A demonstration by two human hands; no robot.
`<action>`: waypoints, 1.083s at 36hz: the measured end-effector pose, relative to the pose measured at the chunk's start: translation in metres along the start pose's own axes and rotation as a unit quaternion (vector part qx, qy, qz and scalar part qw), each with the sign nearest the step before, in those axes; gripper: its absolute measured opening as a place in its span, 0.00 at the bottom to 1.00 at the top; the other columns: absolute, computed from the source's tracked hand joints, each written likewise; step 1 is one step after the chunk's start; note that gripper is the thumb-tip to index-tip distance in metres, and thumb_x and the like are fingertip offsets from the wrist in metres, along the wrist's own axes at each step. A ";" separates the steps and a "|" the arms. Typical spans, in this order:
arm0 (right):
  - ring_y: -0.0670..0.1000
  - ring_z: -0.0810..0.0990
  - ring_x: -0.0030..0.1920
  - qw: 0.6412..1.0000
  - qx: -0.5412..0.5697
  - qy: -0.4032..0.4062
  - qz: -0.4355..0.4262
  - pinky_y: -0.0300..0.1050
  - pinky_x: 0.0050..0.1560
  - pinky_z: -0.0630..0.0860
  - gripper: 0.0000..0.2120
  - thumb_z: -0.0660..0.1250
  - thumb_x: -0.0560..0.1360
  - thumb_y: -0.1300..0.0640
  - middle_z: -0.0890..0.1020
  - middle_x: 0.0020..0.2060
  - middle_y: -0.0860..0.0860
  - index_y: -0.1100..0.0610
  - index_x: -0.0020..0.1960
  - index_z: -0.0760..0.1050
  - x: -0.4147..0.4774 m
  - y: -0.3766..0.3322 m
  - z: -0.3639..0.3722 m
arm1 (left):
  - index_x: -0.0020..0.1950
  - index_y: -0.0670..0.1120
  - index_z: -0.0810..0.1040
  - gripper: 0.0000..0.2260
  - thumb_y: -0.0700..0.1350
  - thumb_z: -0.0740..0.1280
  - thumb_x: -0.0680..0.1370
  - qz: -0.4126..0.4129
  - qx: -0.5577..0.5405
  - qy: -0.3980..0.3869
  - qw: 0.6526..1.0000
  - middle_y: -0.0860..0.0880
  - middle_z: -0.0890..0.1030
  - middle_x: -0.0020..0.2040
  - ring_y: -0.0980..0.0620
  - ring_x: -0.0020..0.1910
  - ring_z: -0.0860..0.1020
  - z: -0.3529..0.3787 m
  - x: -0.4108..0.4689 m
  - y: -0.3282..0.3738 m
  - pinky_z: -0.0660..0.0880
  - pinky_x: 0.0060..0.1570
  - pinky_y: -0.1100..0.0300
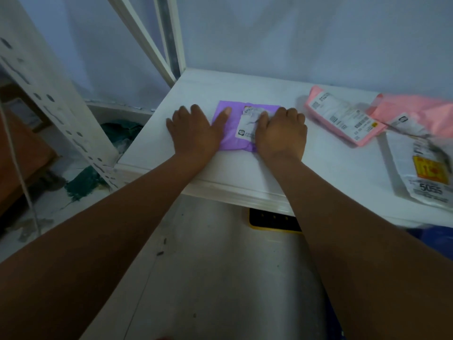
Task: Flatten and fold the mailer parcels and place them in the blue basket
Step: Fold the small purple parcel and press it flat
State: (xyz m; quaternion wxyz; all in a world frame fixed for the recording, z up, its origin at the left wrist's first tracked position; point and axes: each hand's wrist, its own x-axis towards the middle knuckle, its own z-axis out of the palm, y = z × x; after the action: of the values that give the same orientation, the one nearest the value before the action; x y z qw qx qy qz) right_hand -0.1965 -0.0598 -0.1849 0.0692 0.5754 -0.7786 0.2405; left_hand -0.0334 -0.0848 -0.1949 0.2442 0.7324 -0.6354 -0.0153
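A small purple mailer with a torn white label lies flat on the white table. My left hand presses on its left edge with straight fingers, partly on the table. My right hand presses flat on its right side, over the label. A pink mailer with a white label lies to the right. Another pink mailer and a white mailer with an orange sticker lie at the far right. A blue edge shows under the table at the right; I cannot tell if it is the basket.
A white slotted metal rack post slants at the left. A black and yellow object sits under the table's front edge. The wall stands right behind the table. Floor at the left carries dark green debris.
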 end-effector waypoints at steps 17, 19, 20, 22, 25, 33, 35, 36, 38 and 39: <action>0.61 0.75 0.56 0.998 0.004 -0.012 0.064 0.51 0.55 0.67 0.20 0.53 0.81 0.48 0.81 0.53 0.59 0.61 0.55 0.76 0.003 0.006 -0.002 | 0.43 0.55 0.78 0.06 0.50 0.65 0.80 0.023 -0.122 -0.006 0.992 0.51 0.82 0.56 0.47 0.61 0.77 -0.003 0.005 -0.007 0.53 0.75 0.40; 0.60 0.75 0.54 0.998 0.035 -0.017 0.055 0.50 0.52 0.65 0.18 0.54 0.81 0.49 0.81 0.52 0.58 0.60 0.54 0.76 0.004 0.008 -0.003 | 0.42 0.55 0.76 0.07 0.47 0.65 0.80 0.018 -0.143 0.001 0.990 0.51 0.83 0.53 0.48 0.58 0.78 -0.005 0.005 -0.007 0.54 0.74 0.40; 0.60 0.75 0.54 0.997 0.053 -0.019 0.054 0.49 0.50 0.64 0.17 0.54 0.81 0.50 0.81 0.51 0.58 0.60 0.53 0.76 0.004 0.008 -0.005 | 0.42 0.54 0.76 0.07 0.46 0.65 0.80 0.018 -0.159 0.007 0.987 0.52 0.83 0.51 0.48 0.55 0.79 -0.005 0.005 -0.007 0.57 0.73 0.39; 0.60 0.75 0.54 0.994 0.089 -0.022 0.053 0.49 0.50 0.62 0.15 0.55 0.81 0.51 0.81 0.51 0.58 0.59 0.52 0.76 0.003 0.008 -0.007 | 0.40 0.53 0.76 0.08 0.45 0.65 0.79 0.017 -0.190 0.022 0.981 0.54 0.82 0.46 0.47 0.51 0.80 -0.003 0.007 -0.010 0.63 0.70 0.38; 0.61 0.76 0.53 0.982 0.176 -0.041 0.060 0.50 0.55 0.67 0.12 0.57 0.80 0.51 0.81 0.49 0.57 0.57 0.53 0.75 0.001 0.008 -0.010 | 0.40 0.52 0.74 0.08 0.44 0.63 0.78 0.010 -0.225 0.043 0.973 0.59 0.75 0.37 0.49 0.44 0.78 -0.004 0.007 -0.009 0.67 0.66 0.38; 0.59 0.78 0.52 0.956 0.276 -0.068 0.066 0.48 0.54 0.70 0.12 0.59 0.81 0.48 0.82 0.51 0.51 0.55 0.57 0.72 0.000 0.009 -0.010 | 0.48 0.47 0.74 0.04 0.45 0.61 0.82 0.001 -0.307 0.057 0.950 0.58 0.74 0.40 0.52 0.44 0.77 -0.008 0.002 -0.007 0.75 0.58 0.58; 0.58 0.78 0.53 0.955 0.280 -0.068 0.070 0.47 0.52 0.69 0.11 0.59 0.81 0.48 0.83 0.51 0.51 0.54 0.57 0.73 0.001 0.009 -0.009 | 0.51 0.44 0.76 0.06 0.45 0.61 0.83 0.001 -0.302 0.060 0.952 0.54 0.75 0.43 0.56 0.41 0.74 -0.007 0.005 -0.008 0.69 0.43 0.76; 0.58 0.78 0.53 0.954 0.283 -0.069 0.074 0.46 0.52 0.69 0.11 0.60 0.80 0.48 0.83 0.51 0.51 0.53 0.56 0.73 0.001 0.010 -0.009 | 0.51 0.44 0.76 0.07 0.45 0.61 0.83 0.002 -0.300 0.063 0.952 0.54 0.75 0.44 0.58 0.40 0.73 -0.006 0.007 -0.009 0.66 0.39 0.78; 0.56 0.79 0.53 0.953 0.282 -0.071 0.080 0.44 0.50 0.68 0.10 0.60 0.80 0.49 0.83 0.51 0.49 0.52 0.56 0.74 0.002 0.010 -0.008 | 0.51 0.44 0.77 0.07 0.45 0.61 0.82 -0.011 -0.306 0.063 0.950 0.54 0.75 0.44 0.59 0.40 0.72 -0.005 0.011 -0.012 0.64 0.38 0.79; 0.56 0.78 0.53 0.954 0.280 -0.072 0.083 0.43 0.49 0.67 0.09 0.61 0.79 0.50 0.83 0.51 0.49 0.52 0.55 0.75 0.002 0.009 -0.008 | 0.51 0.43 0.78 0.07 0.45 0.62 0.82 -0.022 -0.314 0.061 0.947 0.54 0.75 0.44 0.60 0.40 0.73 -0.004 0.013 -0.013 0.64 0.38 0.79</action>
State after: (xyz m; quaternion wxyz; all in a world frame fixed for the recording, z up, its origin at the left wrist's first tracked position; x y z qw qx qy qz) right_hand -0.2073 -0.0560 -0.1798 -0.1707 0.5212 -0.7277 0.4119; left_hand -0.0178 -0.0943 -0.1927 0.4998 0.6319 -0.5659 -0.1749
